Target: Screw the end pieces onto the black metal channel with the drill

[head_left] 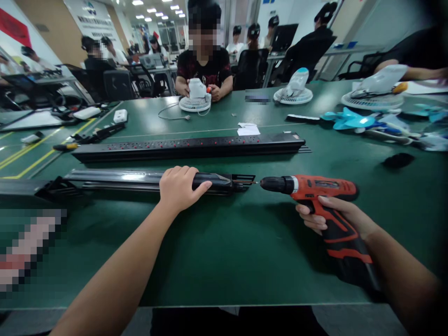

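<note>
My right hand (336, 217) grips an orange and black cordless drill (324, 186) by its handle, the chuck pointing left. A thin bit reaches from the chuck toward the right end of a long black metal strip housing (140, 176). Whether the bit touches that end I cannot tell. My left hand (180, 189) is wrapped over the housing, the thumb lying along its top. Just beyond lies a second long black power strip (189, 147) with a row of sockets and red dots.
Across the green table (245, 261) a person holds a white fan part (198, 91). More fan bases (293, 95) and blue fan blades (346, 120) lie at right. A screwdriver (65, 147) and a white adapter (120, 115) are at left. Paper scraps (248, 129) lie behind the strip.
</note>
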Demonstrator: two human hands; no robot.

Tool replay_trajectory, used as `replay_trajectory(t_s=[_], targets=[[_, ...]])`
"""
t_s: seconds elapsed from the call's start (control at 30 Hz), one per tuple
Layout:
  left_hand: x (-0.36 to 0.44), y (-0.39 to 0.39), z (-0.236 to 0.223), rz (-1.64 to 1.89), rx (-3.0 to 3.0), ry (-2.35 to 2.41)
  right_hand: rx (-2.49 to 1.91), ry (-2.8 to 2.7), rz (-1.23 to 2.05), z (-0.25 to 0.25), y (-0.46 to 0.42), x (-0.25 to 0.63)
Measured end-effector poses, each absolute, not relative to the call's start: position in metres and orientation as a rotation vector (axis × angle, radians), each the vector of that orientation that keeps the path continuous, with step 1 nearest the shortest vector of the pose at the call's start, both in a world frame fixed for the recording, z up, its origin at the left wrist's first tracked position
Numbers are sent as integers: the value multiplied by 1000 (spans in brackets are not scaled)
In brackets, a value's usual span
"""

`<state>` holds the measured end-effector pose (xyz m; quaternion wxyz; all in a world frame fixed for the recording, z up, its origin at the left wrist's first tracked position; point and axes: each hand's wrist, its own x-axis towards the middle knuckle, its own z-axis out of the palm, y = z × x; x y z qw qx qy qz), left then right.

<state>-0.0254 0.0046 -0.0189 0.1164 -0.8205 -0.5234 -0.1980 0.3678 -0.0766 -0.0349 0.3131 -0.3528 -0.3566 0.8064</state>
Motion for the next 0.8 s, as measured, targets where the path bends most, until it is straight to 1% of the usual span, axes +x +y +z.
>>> replay_trajectory(t_s=[0.4, 0.8], targets=[[-26, 6, -21, -588, -2384, -1507, -891, -919, 2169, -34, -76, 367], [-25, 5, -19, -599, -2398, -1539, -968, -948, 2101, -34, -77, 366]])
